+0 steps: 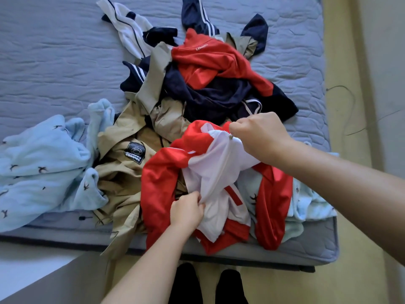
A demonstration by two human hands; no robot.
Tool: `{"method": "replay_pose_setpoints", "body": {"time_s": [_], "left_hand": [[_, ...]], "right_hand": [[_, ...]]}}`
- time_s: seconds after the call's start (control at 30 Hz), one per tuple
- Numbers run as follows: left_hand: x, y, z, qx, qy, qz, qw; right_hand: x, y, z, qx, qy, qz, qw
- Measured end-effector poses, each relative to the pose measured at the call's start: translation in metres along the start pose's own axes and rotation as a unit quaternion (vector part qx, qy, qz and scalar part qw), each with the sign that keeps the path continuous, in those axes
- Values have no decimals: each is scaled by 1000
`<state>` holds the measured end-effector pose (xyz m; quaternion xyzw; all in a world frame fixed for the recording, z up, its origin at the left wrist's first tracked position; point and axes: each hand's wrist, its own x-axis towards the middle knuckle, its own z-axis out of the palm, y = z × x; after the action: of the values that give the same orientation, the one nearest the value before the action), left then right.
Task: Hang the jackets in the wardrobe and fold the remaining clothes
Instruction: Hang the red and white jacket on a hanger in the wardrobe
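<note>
A red and white zip jacket (166, 172) lies at the near edge of the bed, on top of a pile of clothes. My right hand (260, 137) pinches the top of its white zipper edge, by the small metal zip pull. Lower down, my left hand (186, 210) grips the same white zipper edge. Left of the jacket lies a beige jacket (122, 170) with a black label. Behind them sit a red and navy jacket (210, 62) and a white and navy garment (129, 29). A light blue fleece (41, 167) with bird prints is spread at the left.
The clothes lie on a blue-grey quilted mattress (54, 69). More light blue fleece (306, 200) pokes out under the red jacket at the right. A yellowish floor (348, 106) with a thin cable runs along the bed's right side. My dark shoes (208, 284) stand at the bed's near edge.
</note>
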<state>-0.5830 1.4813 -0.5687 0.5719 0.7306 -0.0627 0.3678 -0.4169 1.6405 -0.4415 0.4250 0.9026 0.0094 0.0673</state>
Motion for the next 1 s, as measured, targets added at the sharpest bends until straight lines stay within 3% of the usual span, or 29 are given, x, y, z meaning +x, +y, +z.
{"method": "replay_pose_setpoints", "body": {"time_s": [0.1,0.13,0.2,0.27,0.3,0.4,0.53,0.63,0.73,0.83,0.93,1.0], "left_hand": [[16,34,-33,-178,-32,-9,984],[24,47,-48,-291,-15,-38,956],[39,70,-76,-491,-19,-120,863],[52,86,-98,-586,-33,-175,791],[57,90,-106,-581,-22,-194,790],[66,95,-120,-478,15,-227,849],[61,100,-128,-426,-184,-250,850],[64,105,-128,-385,-231,-234,863],[67,114,-130,-428,-170,-206,863],[72,118,-129,-488,-59,-137,860],[74,109,-127,-355,79,-24,931],[73,98,-122,-321,118,-8,940]], "right_hand": [[-7,-2,-1,24,36,15,999],[-10,-3,0,26,34,17,999],[-18,-8,0,27,28,19,999],[-27,-13,3,19,8,22,1000],[-31,-15,4,25,5,22,999],[-41,-16,6,51,22,18,998],[-48,-18,1,42,53,4,998],[-52,-20,4,50,96,-10,994],[-61,-27,13,71,125,-23,989],[-69,-37,24,83,93,-14,992],[-74,-49,33,98,30,3,995],[-74,-51,44,97,-6,41,994]]}}
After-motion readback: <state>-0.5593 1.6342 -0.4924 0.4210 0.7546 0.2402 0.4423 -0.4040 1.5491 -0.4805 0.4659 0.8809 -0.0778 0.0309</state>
